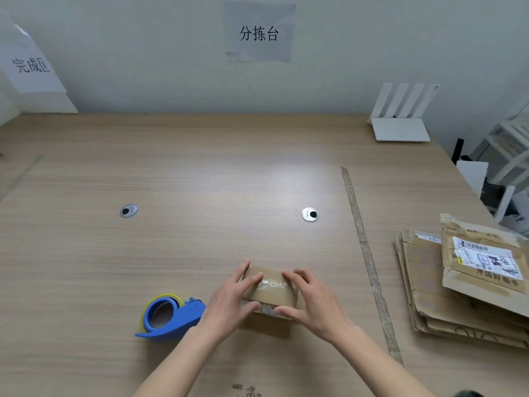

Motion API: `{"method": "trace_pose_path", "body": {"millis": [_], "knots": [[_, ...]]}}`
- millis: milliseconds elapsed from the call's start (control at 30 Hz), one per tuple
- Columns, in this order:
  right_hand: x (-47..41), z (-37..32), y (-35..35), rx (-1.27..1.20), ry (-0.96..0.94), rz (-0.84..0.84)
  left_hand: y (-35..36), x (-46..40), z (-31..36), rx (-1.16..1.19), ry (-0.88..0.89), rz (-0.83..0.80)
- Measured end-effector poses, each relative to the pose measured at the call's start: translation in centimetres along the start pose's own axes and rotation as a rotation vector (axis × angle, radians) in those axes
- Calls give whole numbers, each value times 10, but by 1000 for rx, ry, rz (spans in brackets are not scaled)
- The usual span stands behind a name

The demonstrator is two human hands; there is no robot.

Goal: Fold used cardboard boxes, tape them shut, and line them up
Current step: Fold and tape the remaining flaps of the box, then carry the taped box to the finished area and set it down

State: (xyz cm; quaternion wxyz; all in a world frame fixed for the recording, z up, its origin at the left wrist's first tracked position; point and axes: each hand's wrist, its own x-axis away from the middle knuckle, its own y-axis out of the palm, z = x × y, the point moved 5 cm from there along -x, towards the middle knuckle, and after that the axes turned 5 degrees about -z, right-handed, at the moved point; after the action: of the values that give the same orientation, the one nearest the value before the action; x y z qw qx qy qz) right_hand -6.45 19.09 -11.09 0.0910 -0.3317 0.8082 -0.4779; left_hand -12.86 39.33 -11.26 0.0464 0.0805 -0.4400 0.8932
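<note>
A small brown cardboard box (272, 295) stands closed on the wooden table (200, 181) near the front, with a strip of clear tape across its top. My left hand (232, 302) grips its left side, fingers lying over the top and thumb on the front face. My right hand (310, 302) holds its right side the same way. A blue tape dispenser (169, 316) with a yellow-edged roll lies on the table just left of my left wrist.
A stack of flattened used cardboard boxes (463, 282) with a shipping label lies at the right edge. A long tape line (366, 253) runs along the table left of it. Two metal cable grommets (310, 214) sit mid-table. A white router (400, 121) stands at the back right.
</note>
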Motion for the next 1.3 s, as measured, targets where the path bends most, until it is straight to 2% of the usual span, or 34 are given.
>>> {"method": "trace_pose_path", "body": {"millis": [233, 333, 433, 600, 700, 767, 833, 933, 1000, 1200, 1300], "knots": [[8, -3, 10, -46, 57, -67, 6, 5, 6, 48, -29, 22], [10, -6, 6, -82, 84, -88, 5, 4, 12, 71, -50, -21], [15, -8, -9, -96, 134, -18, -8, 8, 16, 11, -58, -74], [30, -24, -48, -158, 212, 94, -58, 28, 24, -100, -121, -34], [34, -42, -71, -252, 260, 149, -93, 43, 36, -125, -170, 53], [35, -56, -89, -400, 343, 205, -117, 53, 46, -115, -204, 113], [32, -78, -110, -633, 384, 222, -143, 61, 56, -72, -243, 151], [20, -124, -143, -966, 329, 231, -188, 73, 75, -13, -278, 238], [13, -159, -164, -1100, 293, 222, -218, 83, 92, 31, -296, 303], [14, -268, -211, -1156, 153, 221, -287, 116, 118, 318, -344, 410], [18, -321, -217, -1150, 108, 190, -316, 131, 124, 653, -293, 393]]}}
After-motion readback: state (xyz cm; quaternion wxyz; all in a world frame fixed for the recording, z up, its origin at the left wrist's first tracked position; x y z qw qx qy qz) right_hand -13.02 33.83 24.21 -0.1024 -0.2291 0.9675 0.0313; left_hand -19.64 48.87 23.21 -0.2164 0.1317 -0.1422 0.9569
